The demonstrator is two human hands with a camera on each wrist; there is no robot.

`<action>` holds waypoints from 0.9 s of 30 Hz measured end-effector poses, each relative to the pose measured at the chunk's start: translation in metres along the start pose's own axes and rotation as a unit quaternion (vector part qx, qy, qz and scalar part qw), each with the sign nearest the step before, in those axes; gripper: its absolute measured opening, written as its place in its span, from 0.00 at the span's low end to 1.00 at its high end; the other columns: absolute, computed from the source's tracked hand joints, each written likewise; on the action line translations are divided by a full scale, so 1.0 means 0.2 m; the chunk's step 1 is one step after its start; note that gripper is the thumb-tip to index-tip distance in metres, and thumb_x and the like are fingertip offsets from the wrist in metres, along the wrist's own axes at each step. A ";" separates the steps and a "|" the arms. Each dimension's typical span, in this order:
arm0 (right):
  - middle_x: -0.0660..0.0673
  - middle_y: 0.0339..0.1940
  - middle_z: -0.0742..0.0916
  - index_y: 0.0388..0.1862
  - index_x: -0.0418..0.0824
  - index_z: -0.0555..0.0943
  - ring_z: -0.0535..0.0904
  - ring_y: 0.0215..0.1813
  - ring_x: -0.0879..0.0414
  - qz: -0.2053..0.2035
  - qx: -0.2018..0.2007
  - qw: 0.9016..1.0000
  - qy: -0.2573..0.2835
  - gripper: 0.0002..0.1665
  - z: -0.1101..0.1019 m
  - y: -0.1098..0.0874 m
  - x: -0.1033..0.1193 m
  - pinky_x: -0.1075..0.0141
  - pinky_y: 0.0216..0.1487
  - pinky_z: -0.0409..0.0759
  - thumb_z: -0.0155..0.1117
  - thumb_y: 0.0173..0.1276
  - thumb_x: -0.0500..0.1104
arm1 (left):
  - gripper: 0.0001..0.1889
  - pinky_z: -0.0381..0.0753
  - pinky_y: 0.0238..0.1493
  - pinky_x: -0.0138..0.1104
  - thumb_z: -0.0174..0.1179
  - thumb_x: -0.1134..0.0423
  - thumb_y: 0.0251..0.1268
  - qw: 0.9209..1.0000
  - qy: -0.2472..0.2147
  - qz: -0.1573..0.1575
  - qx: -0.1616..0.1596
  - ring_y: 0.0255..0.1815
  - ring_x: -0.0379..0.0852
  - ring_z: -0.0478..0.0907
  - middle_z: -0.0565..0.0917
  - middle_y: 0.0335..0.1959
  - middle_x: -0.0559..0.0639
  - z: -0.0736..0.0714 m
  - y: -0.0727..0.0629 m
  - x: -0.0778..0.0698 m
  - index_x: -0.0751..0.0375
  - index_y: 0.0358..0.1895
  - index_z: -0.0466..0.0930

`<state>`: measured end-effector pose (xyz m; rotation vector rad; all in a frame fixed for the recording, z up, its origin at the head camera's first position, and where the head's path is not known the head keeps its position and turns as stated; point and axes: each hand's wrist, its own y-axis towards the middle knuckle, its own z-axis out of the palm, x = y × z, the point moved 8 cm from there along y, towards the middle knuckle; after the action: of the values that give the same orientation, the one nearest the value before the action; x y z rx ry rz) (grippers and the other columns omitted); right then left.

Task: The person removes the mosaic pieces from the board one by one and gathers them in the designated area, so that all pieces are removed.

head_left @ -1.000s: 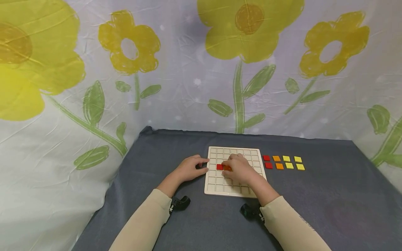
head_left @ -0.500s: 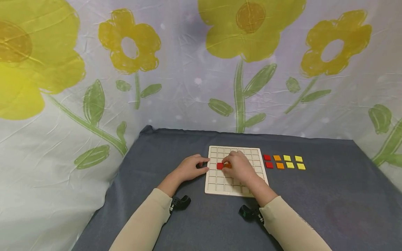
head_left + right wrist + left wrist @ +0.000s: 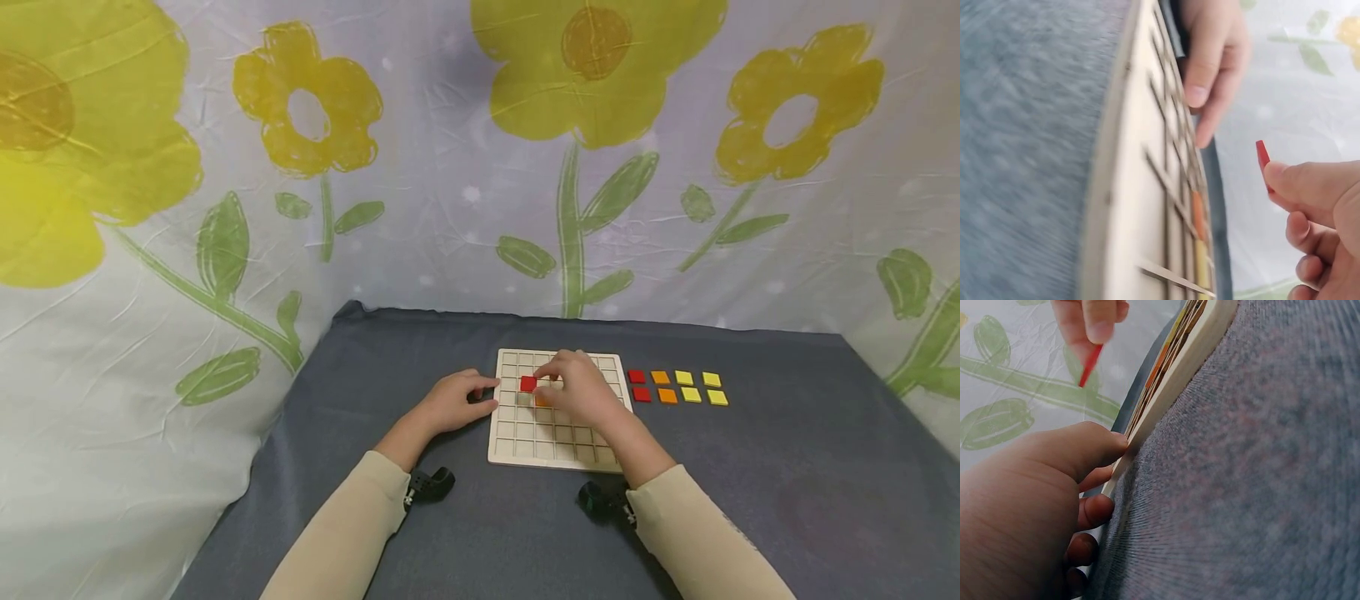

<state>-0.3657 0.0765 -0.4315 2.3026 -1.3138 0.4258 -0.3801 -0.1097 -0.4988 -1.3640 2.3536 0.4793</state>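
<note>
A pale wooden grid board [image 3: 513, 446] lies on the dark grey tablecloth. My left hand [image 3: 450, 404] rests at its left edge, thumb tip and fingertips against the wood. Above the board, my right hand [image 3: 585, 390] pinches a red square tile [image 3: 528, 384] between thumb and forefinger. The right wrist view shows this tile raised off the grid, its other fingers curled behind. An orange tile [image 3: 542, 402] sits on the grid, partly hidden under the right hand. Beside it in the right wrist view is a yellow tile [image 3: 1202, 265], which the hand covers in the head view.
Right of the board lie two rows of loose tiles: red tiles [image 3: 641, 395], orange tiles [image 3: 667, 396] and yellow tiles [image 3: 692, 396]. A curtain [image 3: 435, 208] printed with yellow flowers hangs behind and beside the table.
The red tile has left its place on the grid, left of the orange tile, and is now lifted in my right hand's pinch. The left hand stays at the board's edge.
</note>
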 end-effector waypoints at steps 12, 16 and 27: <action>0.47 0.41 0.81 0.54 0.40 0.89 0.70 0.49 0.44 0.032 -0.011 0.998 0.057 0.15 -0.22 -0.05 -0.09 0.52 0.44 0.69 0.72 0.71 0.43 | 0.24 0.65 0.34 0.36 0.64 0.51 0.74 1.000 -0.002 0.007 -0.004 0.28 0.41 0.64 0.72 0.33 0.44 -0.01 -0.01 -0.02 0.51 0.70 0.79; 0.45 0.43 0.82 0.56 0.39 0.88 0.72 0.50 0.43 0.044 -0.022 0.996 0.074 0.16 -0.29 -0.07 -0.13 0.50 0.45 0.71 0.71 0.71 0.43 | 0.24 0.65 0.34 0.36 0.64 0.51 0.74 1.000 -0.003 0.009 -0.008 0.27 0.40 0.63 0.72 0.33 0.44 -0.01 -0.01 -0.02 0.52 0.69 0.79; 0.40 0.52 0.82 0.61 0.38 0.85 0.74 0.55 0.42 0.079 -0.018 0.994 0.077 0.20 -0.43 -0.12 -0.25 0.47 0.50 0.73 0.67 0.75 0.44 | 0.24 0.65 0.34 0.36 0.64 0.52 0.74 1.000 -0.008 0.014 -0.015 0.27 0.41 0.63 0.72 0.33 0.44 -0.01 -0.02 -0.02 0.53 0.69 0.80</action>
<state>-0.3737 0.1688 -0.3869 2.0984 -1.4184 0.6144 -0.3757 -0.1095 -0.4947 -1.3379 2.3640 0.5342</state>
